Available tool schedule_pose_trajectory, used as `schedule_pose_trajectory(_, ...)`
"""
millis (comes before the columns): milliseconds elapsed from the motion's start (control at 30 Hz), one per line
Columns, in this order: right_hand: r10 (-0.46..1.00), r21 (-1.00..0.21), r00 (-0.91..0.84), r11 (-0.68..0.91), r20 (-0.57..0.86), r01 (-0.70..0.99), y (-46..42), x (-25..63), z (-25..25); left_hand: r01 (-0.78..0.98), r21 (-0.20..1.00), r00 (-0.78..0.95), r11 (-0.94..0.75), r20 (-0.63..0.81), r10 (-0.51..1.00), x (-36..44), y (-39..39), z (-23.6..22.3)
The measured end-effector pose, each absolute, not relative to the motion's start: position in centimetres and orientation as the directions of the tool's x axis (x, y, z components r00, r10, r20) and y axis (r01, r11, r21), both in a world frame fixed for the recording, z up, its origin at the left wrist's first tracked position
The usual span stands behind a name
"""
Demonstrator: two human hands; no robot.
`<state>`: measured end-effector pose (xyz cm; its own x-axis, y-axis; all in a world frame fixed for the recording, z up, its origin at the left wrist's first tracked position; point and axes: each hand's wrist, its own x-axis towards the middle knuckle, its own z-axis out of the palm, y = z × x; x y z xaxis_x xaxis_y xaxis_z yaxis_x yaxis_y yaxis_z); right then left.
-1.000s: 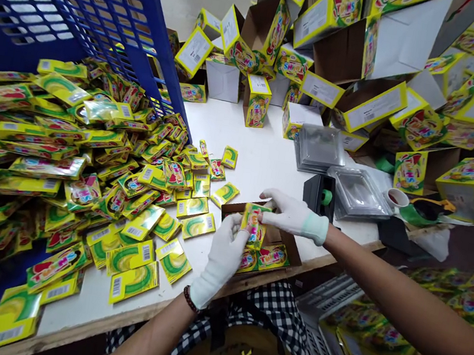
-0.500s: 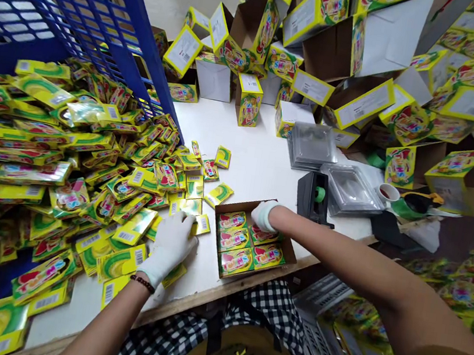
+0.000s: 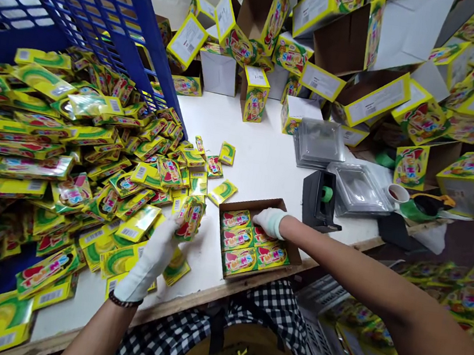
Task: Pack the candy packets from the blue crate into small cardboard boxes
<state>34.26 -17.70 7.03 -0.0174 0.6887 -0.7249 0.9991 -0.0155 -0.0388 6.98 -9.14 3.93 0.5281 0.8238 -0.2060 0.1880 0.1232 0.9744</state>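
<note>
My left hand [image 3: 150, 260], in a white glove, is shut on a small bunch of yellow snack sachets [image 3: 189, 218] just right of the heap. My right hand [image 3: 269, 221], also gloved, lies flat on the rows of sachets [image 3: 241, 246] inside a shallow brown cardboard box [image 3: 247, 204]. Its fingers touch the sachets and hold none of them. A large heap of loose yellow sachets [image 3: 43, 144] spills out to the left, and a few loose ones lie on the white table [image 3: 250, 144] between the heap and the box.
A blue plastic crate [image 3: 79, 8] stands behind the heap. A black tape dispenser [image 3: 320, 198] and clear plastic trays [image 3: 356, 189] sit right of the box. Flattened printed cartons are piled along the back. A white crate with more sachets sits low on the right.
My left hand has moved from the box to the heap's edge and lifted a bunch of sachets. My right hand stays in the box, where the sachets now lie in neat rows.
</note>
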Motion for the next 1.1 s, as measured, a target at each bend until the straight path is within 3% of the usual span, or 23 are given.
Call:
schedule_pose_trajectory(100,0.747,-0.058,0.006,-0.060,-0.665,0.996,-18.6,34.2,5.6,0.094,0.924,0.585,0.369,-0.352,0.731,8.1,-10.7,6.0)
schedule_pose_trajectory(167,0.777,-0.077,0.024,-0.092,-0.629,0.993,-19.2,34.5,5.3,0.085,0.902,0.616,0.423,-0.381,0.689,9.3,-11.7,7.4)
schedule_pose_trajectory(233,0.788,-0.105,0.028,-0.117,-0.615,0.988,-19.8,35.0,5.9,0.167,0.951,0.618,0.260,-0.307,0.724,10.6,-12.5,8.4)
schedule_pose_trajectory(300,0.844,-0.191,0.035,-0.161,-0.536,0.968,-20.2,35.7,7.4,0.290,0.956,0.624,-0.036,-0.161,0.765,11.9,-13.1,9.1)
schedule_pose_trajectory(367,0.949,-0.391,0.037,-0.164,-0.314,0.906,-20.6,36.2,9.6,0.384,0.867,0.667,-0.317,-0.023,0.745,13.2,-13.5,9.5)
schedule_pose_trajectory(433,0.997,-0.571,-0.013,-0.035,-0.079,0.821,-20.7,36.5,11.9,0.427,0.765,0.722,-0.482,0.033,0.691,14.4,-13.9,9.7)
schedule_pose_trajectory(467,0.997,-0.602,-0.075,0.043,-0.028,0.798,-20.7,36.7,12.9,0.441,0.729,0.744,-0.524,0.029,0.668,15.0,-14.1,9.8)
schedule_pose_trajectory(567,0.968,-0.474,-0.179,0.077,-0.174,0.877,-20.3,37.1,14.5,0.501,0.647,0.736,-0.575,0.031,0.676,16.3,-14.9,9.5)
schedule_pose_trajectory(667,0.931,-0.183,0.093,-0.166,-0.354,0.969,-19.6,37.5,13.9,0.560,0.532,0.724,-0.635,0.058,0.687,16.8,-16.3,8.8)
schedule_pose_trajectory(733,0.892,-0.065,0.222,-0.267,-0.393,0.961,-19.3,37.5,12.7,0.546,0.430,0.804,-0.719,-0.026,0.594,16.8,-17.5,8.4)
schedule_pose_trajectory(900,0.885,-0.031,0.237,-0.271,-0.401,0.962,-19.4,36.7,9.6,0.373,0.248,0.924,-0.894,-0.189,0.333,16.5,-19.4,7.6)
schedule_pose_trajectory(1100,0.901,-0.070,0.191,-0.236,-0.389,0.969,-19.7,37.1,9.1,0.349,0.233,0.921,-0.908,-0.262,0.287,15.9,-19.0,7.8)
